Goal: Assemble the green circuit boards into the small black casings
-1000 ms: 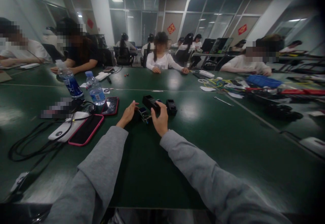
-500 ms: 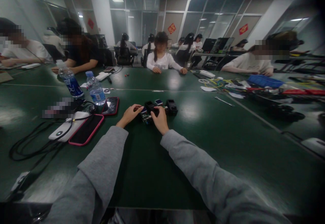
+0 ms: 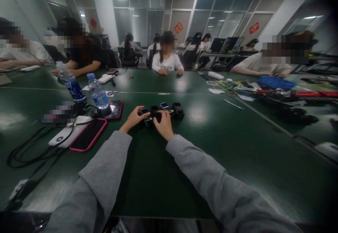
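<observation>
A small circuit board with a little screen (image 3: 145, 111) is pinched in my left hand (image 3: 134, 118), thumb below and fingers along its upper left side. My right hand (image 3: 164, 124) curls its thumb and fingers around the near right side of a black plastic case (image 3: 154, 109). That case stands right beside the board; whether the two touch I cannot make out. Just behind my right fingers lies a second board with a screen (image 3: 164, 105). To its right a second black case (image 3: 178, 110) stands on the green table (image 3: 200, 148).
Left of my hands are two phones (image 3: 88, 135) (image 3: 114, 109), a white power bank (image 3: 69, 131) with black cables, and two plastic bottles (image 3: 97, 91) (image 3: 70, 83). At the right lie a thin metal tool (image 3: 233, 104), tangled wires and a blue tray (image 3: 276, 82). Several people sit around.
The board in my left hand has shifted slightly left and tilted so its screen shows more. My right hand has moved a little left. The person opposite has drawn one hand inward.
</observation>
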`<state>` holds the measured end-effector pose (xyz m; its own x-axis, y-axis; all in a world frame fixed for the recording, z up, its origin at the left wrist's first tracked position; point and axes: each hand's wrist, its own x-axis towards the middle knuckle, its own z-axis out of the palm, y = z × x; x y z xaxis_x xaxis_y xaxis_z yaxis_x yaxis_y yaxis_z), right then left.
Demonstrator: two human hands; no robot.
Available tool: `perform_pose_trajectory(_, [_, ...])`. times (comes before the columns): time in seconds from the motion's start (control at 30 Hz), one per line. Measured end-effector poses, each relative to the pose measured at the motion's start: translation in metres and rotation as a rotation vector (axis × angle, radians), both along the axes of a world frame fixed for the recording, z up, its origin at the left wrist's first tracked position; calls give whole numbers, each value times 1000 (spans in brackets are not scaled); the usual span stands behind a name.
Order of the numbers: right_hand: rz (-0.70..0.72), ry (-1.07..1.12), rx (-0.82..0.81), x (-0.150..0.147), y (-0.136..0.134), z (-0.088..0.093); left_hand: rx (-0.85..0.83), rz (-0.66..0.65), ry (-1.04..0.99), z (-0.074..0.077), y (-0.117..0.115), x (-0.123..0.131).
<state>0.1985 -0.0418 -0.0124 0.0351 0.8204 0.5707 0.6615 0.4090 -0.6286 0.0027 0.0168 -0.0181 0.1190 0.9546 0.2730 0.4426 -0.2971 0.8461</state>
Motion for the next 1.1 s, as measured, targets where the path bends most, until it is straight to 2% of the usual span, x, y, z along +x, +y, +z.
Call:
perform_pose_trajectory(0.3, [52, -84, -17, -3, -5, 2, 46, 33, -31, 4, 0, -1])
perform_pose_trajectory(0.57, [116, -93, -16, -5, -12, 10, 1, -25, -36, 7, 7, -1])
perform_pose_trajectory(0.73, [157, -63, -11, -5, -13, 10, -18, -109, -72, 5, 17, -2])
perform_pose_trajectory(0.87, [172, -52, -20, -5, -12, 9, -18, -127, -69, 5, 15, -3])
perform_pose_trajectory(1.1, [179, -43, -46, -4, -13, 10, -87, -171, -115, 18, 7, -2])
